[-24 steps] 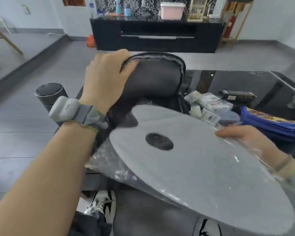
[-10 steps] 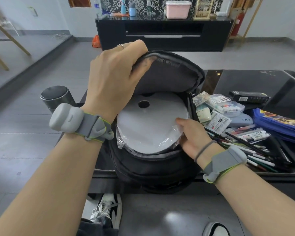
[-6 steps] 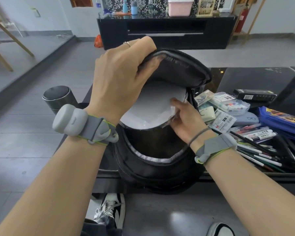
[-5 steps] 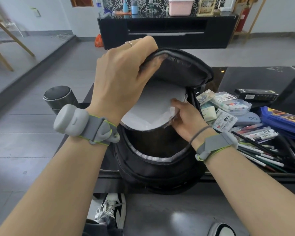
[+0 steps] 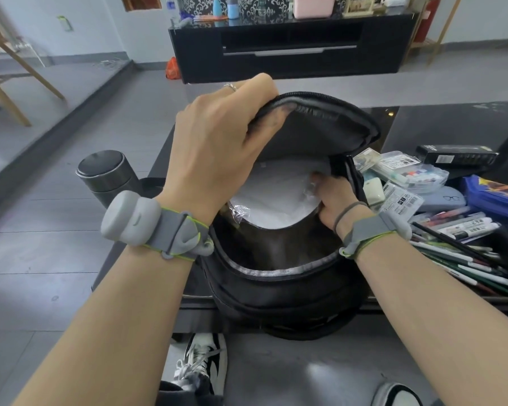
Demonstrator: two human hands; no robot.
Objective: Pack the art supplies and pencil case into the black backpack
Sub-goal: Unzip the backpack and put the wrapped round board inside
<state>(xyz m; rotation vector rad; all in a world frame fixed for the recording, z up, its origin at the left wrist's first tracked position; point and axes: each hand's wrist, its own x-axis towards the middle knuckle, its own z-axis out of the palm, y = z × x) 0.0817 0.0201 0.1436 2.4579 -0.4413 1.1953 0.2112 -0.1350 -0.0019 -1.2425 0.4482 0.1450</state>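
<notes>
At the near edge of the dark glossy surface [image 5: 440, 124] a black backpack [image 5: 285, 291] is stood upright with its main compartment unzipped and gaping toward the camera. Its top flap [image 5: 320, 133] is pulled up and back by the left hand [image 5: 217, 148], whose fingers are curled over the flap's zippered rim while the thumb is pressed against the grey lining underneath; a ring is worn on one finger. A flat white palette [image 5: 273, 197] wrapped in clear plastic is lodged partway inside the opening, leaning against the far wall of the compartment, its lower rounded edge visible above the dark interior. The right hand [image 5: 335, 197] is sunk into the mouth of the bag, its fingers closed on the right-hand edge of the palette and the crinkled plastic around it. Grey strapped devices are worn on both wrists, and a dark hair tie is looped round the right wrist. Just right of the backpack, a heap of supplies is spread on the surface: small packaged items and a clear box of paints [image 5: 417, 174], a pale blue case [image 5: 446, 199] printed with a glasses outline, a loose spread of markers and pencils [image 5: 464, 238], a blue pouch [image 5: 499, 197] at the frame's edge and a long black box [image 5: 458, 155] farther back. A dark cylindrical flask [image 5: 106, 174] is held in the bag's left side pocket. Sneakers are seen on the floor below the surface.
</notes>
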